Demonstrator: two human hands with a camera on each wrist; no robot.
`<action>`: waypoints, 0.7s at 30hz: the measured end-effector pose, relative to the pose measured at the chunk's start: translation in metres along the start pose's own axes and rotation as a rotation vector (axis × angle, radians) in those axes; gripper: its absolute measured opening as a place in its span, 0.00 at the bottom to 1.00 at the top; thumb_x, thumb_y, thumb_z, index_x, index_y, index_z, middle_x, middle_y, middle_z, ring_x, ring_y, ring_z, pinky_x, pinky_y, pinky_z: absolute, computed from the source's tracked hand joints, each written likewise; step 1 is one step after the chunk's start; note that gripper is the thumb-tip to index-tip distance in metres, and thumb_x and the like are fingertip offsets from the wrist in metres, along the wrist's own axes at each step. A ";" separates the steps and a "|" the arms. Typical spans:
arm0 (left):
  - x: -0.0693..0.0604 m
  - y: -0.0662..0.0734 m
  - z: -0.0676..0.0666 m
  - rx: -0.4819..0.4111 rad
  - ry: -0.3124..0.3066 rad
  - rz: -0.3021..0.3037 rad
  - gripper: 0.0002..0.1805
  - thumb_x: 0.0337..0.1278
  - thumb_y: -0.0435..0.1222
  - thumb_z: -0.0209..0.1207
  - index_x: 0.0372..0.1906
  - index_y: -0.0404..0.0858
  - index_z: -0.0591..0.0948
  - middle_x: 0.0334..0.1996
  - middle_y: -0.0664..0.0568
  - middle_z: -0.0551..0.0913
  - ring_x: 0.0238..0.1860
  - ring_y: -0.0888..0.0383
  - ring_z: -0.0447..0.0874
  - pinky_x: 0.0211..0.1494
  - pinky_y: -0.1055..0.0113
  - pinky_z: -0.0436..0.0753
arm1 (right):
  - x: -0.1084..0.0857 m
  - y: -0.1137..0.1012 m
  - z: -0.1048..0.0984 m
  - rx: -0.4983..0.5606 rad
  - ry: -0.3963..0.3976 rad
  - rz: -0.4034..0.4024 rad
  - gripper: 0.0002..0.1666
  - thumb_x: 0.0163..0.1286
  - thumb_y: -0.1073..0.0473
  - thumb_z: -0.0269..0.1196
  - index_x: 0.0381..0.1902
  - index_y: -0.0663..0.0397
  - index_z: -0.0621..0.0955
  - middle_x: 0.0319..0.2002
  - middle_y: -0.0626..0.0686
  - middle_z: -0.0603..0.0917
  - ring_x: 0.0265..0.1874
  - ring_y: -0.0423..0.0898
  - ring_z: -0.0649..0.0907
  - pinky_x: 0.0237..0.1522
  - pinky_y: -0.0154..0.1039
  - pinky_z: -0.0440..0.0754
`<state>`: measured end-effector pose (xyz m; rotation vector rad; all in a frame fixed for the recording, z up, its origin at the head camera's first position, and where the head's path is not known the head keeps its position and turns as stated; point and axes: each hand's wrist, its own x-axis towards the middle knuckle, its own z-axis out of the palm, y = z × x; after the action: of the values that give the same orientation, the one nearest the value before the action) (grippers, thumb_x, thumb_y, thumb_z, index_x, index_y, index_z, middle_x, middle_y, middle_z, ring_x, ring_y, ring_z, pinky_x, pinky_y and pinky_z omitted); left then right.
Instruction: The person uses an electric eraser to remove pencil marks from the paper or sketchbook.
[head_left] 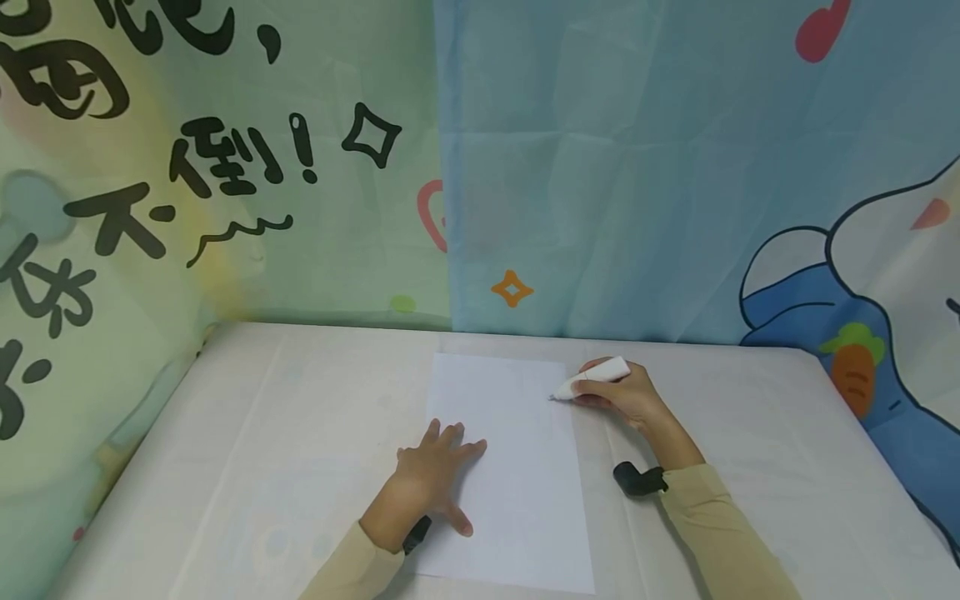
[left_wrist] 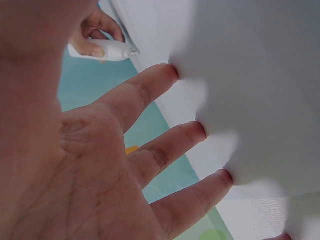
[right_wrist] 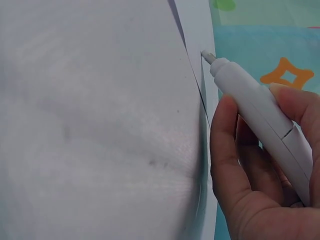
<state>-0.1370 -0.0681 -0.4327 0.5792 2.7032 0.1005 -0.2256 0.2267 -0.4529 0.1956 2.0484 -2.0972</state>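
Note:
A blank white sheet of paper (head_left: 517, 483) lies on the white-covered table. The left hand (head_left: 435, 473) rests on its left part with spread fingers; in the left wrist view the fingertips of the left hand (left_wrist: 135, 150) touch the sheet. Between thumb and fingers, the right hand (head_left: 622, 396) holds a white pen-shaped tool (head_left: 603, 375) near the sheet's upper right edge. The right wrist view shows the right hand (right_wrist: 265, 170) gripping the white tool (right_wrist: 255, 100), its narrow metal tip beside the paper's edge (right_wrist: 125, 125). Whether the tip touches the paper, I cannot tell.
The white tabletop (head_left: 285, 433) extends around the sheet. Behind it hangs a printed cloth (head_left: 585, 183) with dark characters, an orange star and a cartoon figure at the right. Dark wrist devices sit at the left wrist (head_left: 416, 535) and right wrist (head_left: 639, 480).

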 end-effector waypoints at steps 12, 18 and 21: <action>0.001 -0.001 0.001 -0.004 0.008 0.001 0.60 0.18 0.58 0.79 0.71 0.57 0.67 0.73 0.50 0.61 0.74 0.42 0.55 0.55 0.35 0.77 | 0.003 0.000 0.001 0.030 0.009 0.008 0.16 0.55 0.76 0.68 0.42 0.67 0.78 0.36 0.50 0.80 0.35 0.40 0.84 0.41 0.37 0.86; 0.000 -0.001 0.001 -0.006 0.006 0.005 0.60 0.18 0.58 0.79 0.71 0.57 0.67 0.73 0.49 0.61 0.74 0.41 0.55 0.55 0.35 0.77 | 0.002 -0.001 0.002 0.004 0.012 0.015 0.17 0.55 0.76 0.68 0.44 0.69 0.78 0.36 0.50 0.79 0.35 0.40 0.84 0.41 0.37 0.86; 0.000 -0.001 0.000 -0.010 0.006 0.003 0.60 0.19 0.58 0.79 0.71 0.56 0.68 0.73 0.49 0.62 0.74 0.41 0.55 0.55 0.34 0.77 | 0.001 -0.002 0.002 -0.005 0.013 0.021 0.17 0.55 0.76 0.69 0.44 0.70 0.78 0.36 0.51 0.79 0.35 0.40 0.84 0.41 0.37 0.86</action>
<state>-0.1375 -0.0689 -0.4334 0.5814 2.7056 0.1171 -0.2270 0.2243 -0.4516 0.2303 2.0501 -2.0835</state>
